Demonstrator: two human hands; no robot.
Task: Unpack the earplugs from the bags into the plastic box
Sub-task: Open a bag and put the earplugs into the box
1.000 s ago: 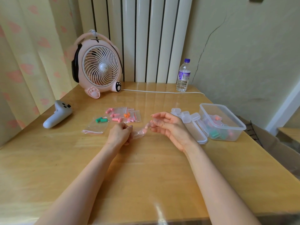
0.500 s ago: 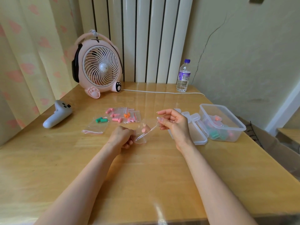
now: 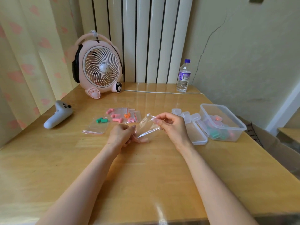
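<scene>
At the table's middle, my right hand (image 3: 172, 125) pinches the top edge of a small clear zip bag (image 3: 146, 125) and holds it up. My left hand (image 3: 121, 133) is curled at the bag's lower left corner and grips it there. Something pink shows at its fingertips, and I cannot tell whether that is earplugs or fingers. The clear plastic box (image 3: 240, 125) stands open at the right with green, pink and orange earplugs inside. Several more bags (image 3: 125, 116) with pink and orange earplugs lie beyond my hands, and one bag with green earplugs (image 3: 99, 120) lies left of them.
The box's lid (image 3: 197, 135) lies flat between my right hand and the box. A grey controller (image 3: 57, 116) rests at the left edge. A pink desk fan (image 3: 99, 69), its white cable (image 3: 162, 92) and a water bottle (image 3: 183, 77) stand along the back.
My right hand has lifted the bag's top edge up and to the right, spreading the bag open. My left hand stays low at the bag's bottom corner.
</scene>
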